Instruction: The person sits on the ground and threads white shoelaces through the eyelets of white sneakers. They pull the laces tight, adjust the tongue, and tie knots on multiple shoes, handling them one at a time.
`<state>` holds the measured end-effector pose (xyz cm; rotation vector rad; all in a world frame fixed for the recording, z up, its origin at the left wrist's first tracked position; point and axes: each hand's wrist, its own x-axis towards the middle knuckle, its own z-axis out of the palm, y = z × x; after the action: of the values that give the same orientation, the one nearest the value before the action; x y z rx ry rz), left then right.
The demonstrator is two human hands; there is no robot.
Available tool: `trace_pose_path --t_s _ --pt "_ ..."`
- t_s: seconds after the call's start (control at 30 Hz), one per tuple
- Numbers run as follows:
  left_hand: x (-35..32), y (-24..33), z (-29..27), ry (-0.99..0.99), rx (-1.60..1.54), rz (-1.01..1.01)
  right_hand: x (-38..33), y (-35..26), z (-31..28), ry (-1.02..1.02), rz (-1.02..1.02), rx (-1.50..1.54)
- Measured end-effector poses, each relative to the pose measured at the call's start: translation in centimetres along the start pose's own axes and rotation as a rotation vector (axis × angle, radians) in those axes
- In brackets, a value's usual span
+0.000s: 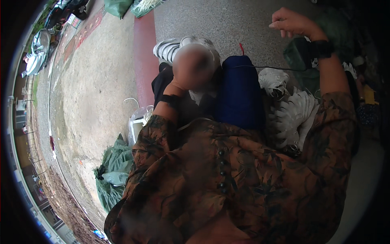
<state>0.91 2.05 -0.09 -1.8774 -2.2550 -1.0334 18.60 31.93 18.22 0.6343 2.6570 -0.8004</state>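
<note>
From my remote station I observe the left hand [191, 69] at a white layered bundle [166, 49] of curved, ribbed pieces; blur covers its fingers, so I cannot tell their state. The right hand [295, 23] is raised well apart from that bundle, fingers curled inward; I cannot tell whether they pinch anything. Between the arms lies a rounded, smooth dark blue cloth form [240, 95]. Right of it, a white fanned stack [293, 118] shows overlapping, scalloped edges. Containers: a clear plastic bag [133, 127] encloses a white angular object [138, 127]; a crinkled green sack [107, 189] has contents I cannot identify.
</note>
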Motion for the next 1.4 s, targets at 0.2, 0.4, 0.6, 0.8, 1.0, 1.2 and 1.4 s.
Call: trace_pose_path --t_s 0.2,0.4,0.6,0.8,1.0,1.2,1.4 --pt "-0.2 0.4 0.1 0.023 0.009 -0.036 1.3 -0.8 13.3 -0.514 0.002 0.156" --pt "-0.3 0.5 0.1 0.037 0.025 -0.041 -0.8 0.1 18.2 -0.436 0.021 0.431" --pt "-0.4 0.4 0.3 0.058 0.005 -0.027 0.7 -0.5 18.7 0.059 -0.158 -0.400" --pt "-0.6 0.3 0.1 0.057 0.034 -0.021 3.0 0.4 16.1 0.004 0.358 -0.444" --pt "-0.7 0.4 0.2 0.065 0.020 -0.017 -1.8 7.9 18.4 -0.043 0.364 -0.407" --pt "-0.8 0.5 0.2 0.073 -0.040 -0.019 -1.1 7.8 20.0 0.161 0.089 -0.148" --pt "-1.2 0.8 -0.5 0.011 -0.081 -0.034 5.1 -5.4 20.9 0.562 -0.398 0.059"
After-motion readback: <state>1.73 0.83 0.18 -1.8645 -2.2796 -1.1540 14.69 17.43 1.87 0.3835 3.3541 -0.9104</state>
